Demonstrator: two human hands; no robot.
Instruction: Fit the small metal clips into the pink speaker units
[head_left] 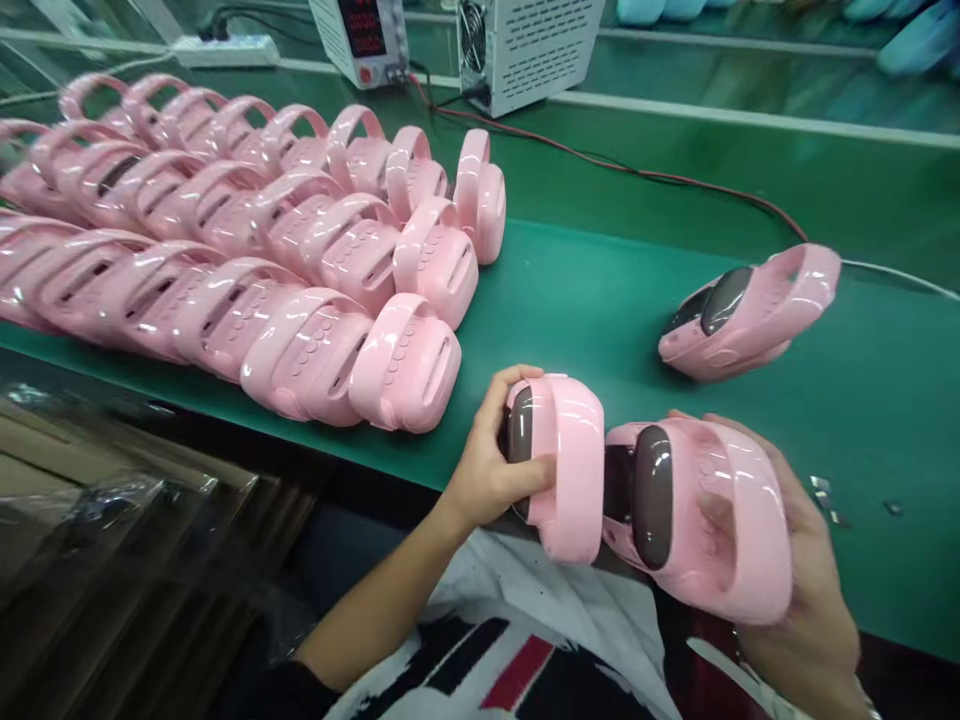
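Observation:
My left hand (491, 455) is closed around a glossy pink device with a carry handle (577, 470) and a dark window on its left end. Close beside it, my right hand (814, 560) grips a second pink handled device (761, 530), fingers behind it and thumb inside the handle loop. This one has a large dark window and a row of buttons. Both are at the near table edge, their sides almost or just touching. Beyond my right hand, a third pink handled device (772, 310) rests tilted on the green table (570, 290).
Rows of pink handled devices (315, 350) fill the left side. Small shiny pieces (825, 495) lie at right. A power supply with red digits (364, 35) and a vented metal box (536, 45) stand behind, with a red cable (637, 172). Cardboard (127, 560) sits below left.

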